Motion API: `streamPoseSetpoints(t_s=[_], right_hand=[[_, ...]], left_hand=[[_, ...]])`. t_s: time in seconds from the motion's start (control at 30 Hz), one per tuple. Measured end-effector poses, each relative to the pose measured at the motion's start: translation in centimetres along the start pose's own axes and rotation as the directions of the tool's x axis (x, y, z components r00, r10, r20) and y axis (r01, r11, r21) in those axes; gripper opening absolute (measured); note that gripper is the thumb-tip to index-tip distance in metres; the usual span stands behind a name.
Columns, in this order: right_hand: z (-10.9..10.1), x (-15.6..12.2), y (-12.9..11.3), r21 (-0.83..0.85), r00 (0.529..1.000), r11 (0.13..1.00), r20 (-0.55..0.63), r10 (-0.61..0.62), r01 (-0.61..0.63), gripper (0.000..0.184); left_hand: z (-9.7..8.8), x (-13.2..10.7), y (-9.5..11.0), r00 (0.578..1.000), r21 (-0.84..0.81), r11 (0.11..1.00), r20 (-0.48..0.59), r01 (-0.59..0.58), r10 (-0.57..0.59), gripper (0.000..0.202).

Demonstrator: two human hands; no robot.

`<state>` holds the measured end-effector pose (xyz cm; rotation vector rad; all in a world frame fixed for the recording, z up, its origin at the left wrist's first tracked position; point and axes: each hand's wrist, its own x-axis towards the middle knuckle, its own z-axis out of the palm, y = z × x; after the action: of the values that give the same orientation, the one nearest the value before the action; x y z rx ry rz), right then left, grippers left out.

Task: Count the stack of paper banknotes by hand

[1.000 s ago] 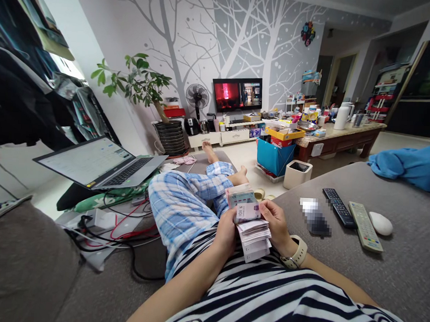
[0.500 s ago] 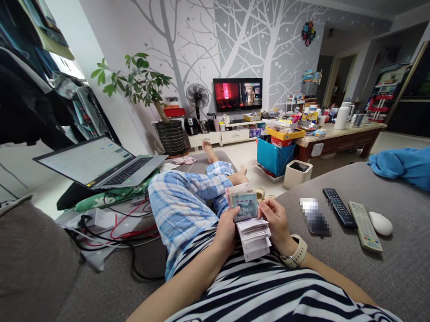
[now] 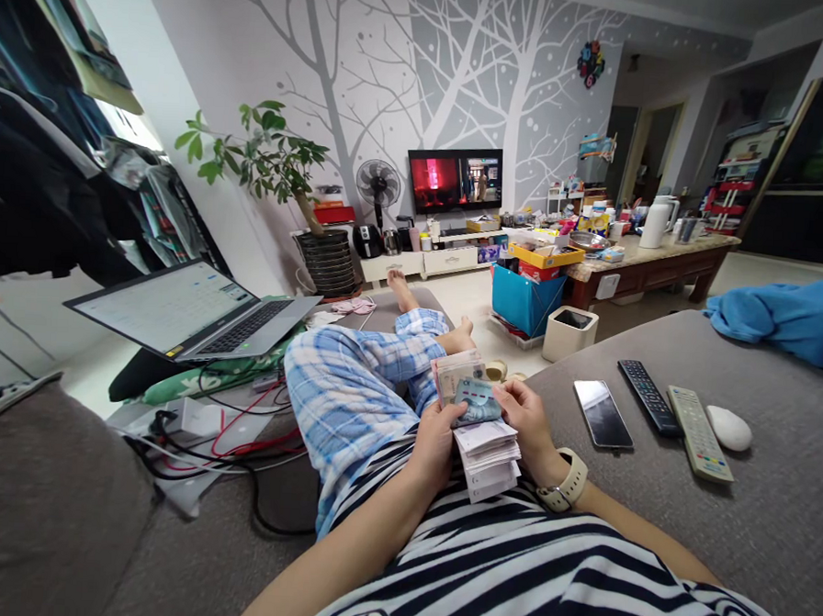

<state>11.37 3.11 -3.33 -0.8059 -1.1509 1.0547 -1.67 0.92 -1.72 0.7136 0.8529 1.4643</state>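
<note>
A thick stack of banknotes (image 3: 478, 426) is held over my lap, upper notes standing, lower ones folded down toward my striped shirt. My left hand (image 3: 433, 445) is wrapped round the stack's left side, thumb on the front note. My right hand (image 3: 530, 425), with a pale wristwatch (image 3: 568, 483) on the wrist, pinches the top right edge of the notes. My legs in blue plaid trousers (image 3: 352, 388) stretch out ahead on the grey sofa (image 3: 773, 511).
On the sofa to my right lie a phone (image 3: 603, 414), two remotes (image 3: 674, 414), a white mouse (image 3: 728, 427) and a blue cloth (image 3: 784, 314). An open laptop (image 3: 197, 313) and tangled cables (image 3: 225, 436) sit at left. A TV (image 3: 454, 179), plant, fan and cluttered table stand beyond.
The front note has been folded down onto the lower pile twice, and a new blue-green note now faces me. Both hands stay in the same place.
</note>
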Motion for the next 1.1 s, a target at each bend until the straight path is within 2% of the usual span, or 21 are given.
streamPoseSetpoints(t_s=[0.23, 0.4, 0.63, 0.9, 1.1], right_hand=[[-0.1, -0.2, -0.1, -0.022, 1.0, 1.0, 0.007, -0.005, 0.005, 0.037], [-0.1, -0.6, -0.6, -0.024, 0.997, 0.997, 0.026, -0.077, 0.078, 0.034], [0.1, -1.1, -1.1, 0.011, 0.993, 0.994, 0.049, -0.111, 0.111, 0.033], [0.1, -1.3, -1.1, 0.036, 0.991, 0.993, 0.077, -0.111, 0.109, 0.029], [0.2, -1.4, -1.4, 0.046, 0.988, 0.991, 0.082, -0.132, 0.128, 0.035]], left_hand=[[-0.2, 0.5, -0.3, 1.0, -0.008, 1.0, -0.015, -0.026, 0.026, 0.03], [-0.5, 1.0, -0.9, 0.999, -0.054, 0.998, -0.03, -0.022, 0.021, 0.034], [-0.6, 1.2, -0.9, 0.998, -0.002, 0.998, -0.013, -0.064, 0.064, 0.025], [-0.2, 0.7, -0.5, 1.0, -0.005, 1.0, 0.008, -0.001, 0.001, 0.023], [-0.4, 0.8, -0.6, 0.998, -0.008, 1.0, 0.053, -0.026, 0.026, 0.025]])
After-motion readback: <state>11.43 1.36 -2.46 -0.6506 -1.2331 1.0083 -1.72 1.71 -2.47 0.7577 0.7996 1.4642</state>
